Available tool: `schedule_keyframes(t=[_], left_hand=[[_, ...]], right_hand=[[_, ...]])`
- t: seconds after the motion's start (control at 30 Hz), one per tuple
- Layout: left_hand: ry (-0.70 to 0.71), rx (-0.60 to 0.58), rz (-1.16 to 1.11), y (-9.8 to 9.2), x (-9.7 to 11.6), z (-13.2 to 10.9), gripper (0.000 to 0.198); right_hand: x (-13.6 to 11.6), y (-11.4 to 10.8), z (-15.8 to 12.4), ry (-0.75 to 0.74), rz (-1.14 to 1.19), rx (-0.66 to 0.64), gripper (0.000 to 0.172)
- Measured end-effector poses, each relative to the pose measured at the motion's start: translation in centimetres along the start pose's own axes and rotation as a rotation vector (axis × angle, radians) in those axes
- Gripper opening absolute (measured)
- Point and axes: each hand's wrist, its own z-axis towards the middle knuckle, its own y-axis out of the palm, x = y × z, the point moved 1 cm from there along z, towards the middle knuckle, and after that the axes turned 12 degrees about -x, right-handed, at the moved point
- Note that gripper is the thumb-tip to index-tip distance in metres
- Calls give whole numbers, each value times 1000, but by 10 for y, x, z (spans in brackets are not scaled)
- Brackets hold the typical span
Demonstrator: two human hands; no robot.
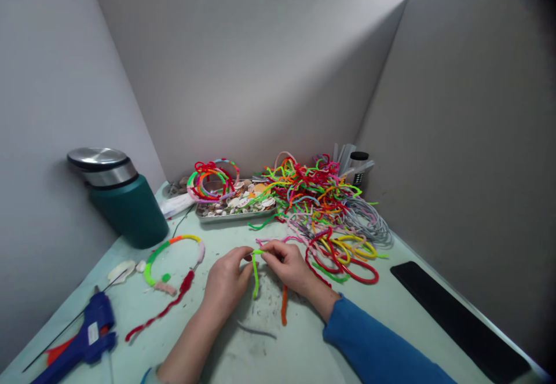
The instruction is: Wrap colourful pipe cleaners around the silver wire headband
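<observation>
Between my two hands is a yellow-green pipe cleaner point(255, 282), its free end hanging down over the table. My left hand point(226, 280) pinches it by the upper end, where a thin dark tip shows at the fingers. The fingertips of my right hand point(289, 265) close on the same piece from the other side. Below the right hand lies an orange pipe cleaner point(284, 306), partly covered. A short grey wire piece point(256, 331) rests in front. To the left lies a ring wrapped in coloured pipe cleaner point(161, 251), a dark red strand point(163, 313) trailing from it.
A teal bottle point(130, 210) and a blue glue gun point(89, 332) stand and lie at left. Behind are a metal tray point(237, 218) of buttons, finished-looking rings point(212, 181), a pipe cleaner heap point(304, 181) and coiled grey wire point(369, 222). A black strip point(456, 320) lies right.
</observation>
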Motion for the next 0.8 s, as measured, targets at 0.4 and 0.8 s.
schedule_keyframes(t=[0.4,0.8], left_hand=[[-36,25,-34,-4,4,0,19],[-219,-88,-555,0,-2,6,32]], right_hand=[[-5,0,0,-31,-13,-31,13],[-6,0,-2,-52,-71,-58,14]])
